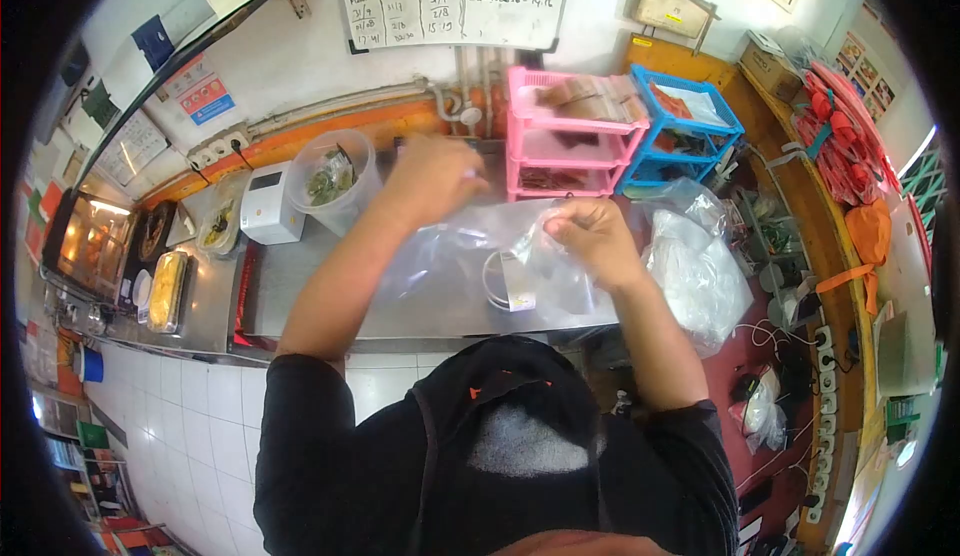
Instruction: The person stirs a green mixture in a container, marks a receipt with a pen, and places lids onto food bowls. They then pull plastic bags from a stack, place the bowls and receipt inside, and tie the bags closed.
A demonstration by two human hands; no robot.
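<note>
A clear plastic bag (430, 261) stretches over the steel counter (330, 291) in the middle of the view. My right hand (598, 241) pinches the bag's upper edge between thumb and fingers. Above the bag's left part, my left hand (435, 178) is raised near the back of the counter. Its fingers are blurred, and I cannot make out whether they hold anything. A round white-rimmed item with a pale label (519, 284) shows in or under the clear plastic, left of and below my right hand.
Behind stand a pink rack (575, 146) and a blue rack (685, 126). A clear tub of leafy greens (330, 178) and a white device (271, 204) are at left. White plastic bags (695, 276) lie at right. A yellow-topped tray (170, 291) is further left.
</note>
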